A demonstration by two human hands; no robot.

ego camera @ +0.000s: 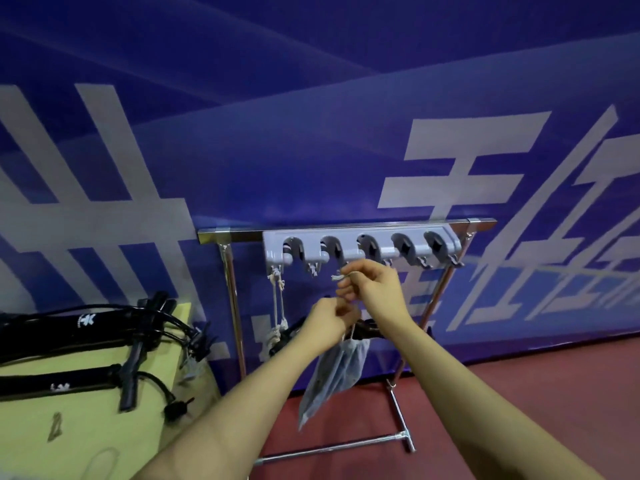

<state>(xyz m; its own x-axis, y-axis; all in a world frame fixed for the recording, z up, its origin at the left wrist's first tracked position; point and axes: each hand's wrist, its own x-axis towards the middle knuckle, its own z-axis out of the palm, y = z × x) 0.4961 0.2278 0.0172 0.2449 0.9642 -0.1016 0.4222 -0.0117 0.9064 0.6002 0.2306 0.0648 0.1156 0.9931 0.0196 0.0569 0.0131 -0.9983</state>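
The pouch point(332, 372) is hanging in mid-air below your hands, in front of the stand point(401, 438) and under the middle of the rack point(273, 252). Its own weight is pulling it long and slack, tilting it down toward the left.

You are holding its cord point(346, 276) in two places. Your left hand point(329, 322) is pinching it just above the pouch's neck with the fingers curled in, and looks to be taking the load. Your right hand point(372, 289) is gripping the free loop higher up, close beneath the rack. That split seems sensible, since an unloaded loop is easier to steer.

The loop's end is sitting just under the third clamp point(369, 245) — whether it is caught on anything there I cannot tell, because your fingers are covering the spot.

A rope point(277, 299) is dangling below the first clamp at the left, so you are probably filling the row one place at a time. The stand is holding the rack up in front of the blue banner point(311, 133), at a height your arms reach easily. On the table point(86, 427) to your left, black straps point(86, 327) are lying near at hand — perhaps waiting their turn.
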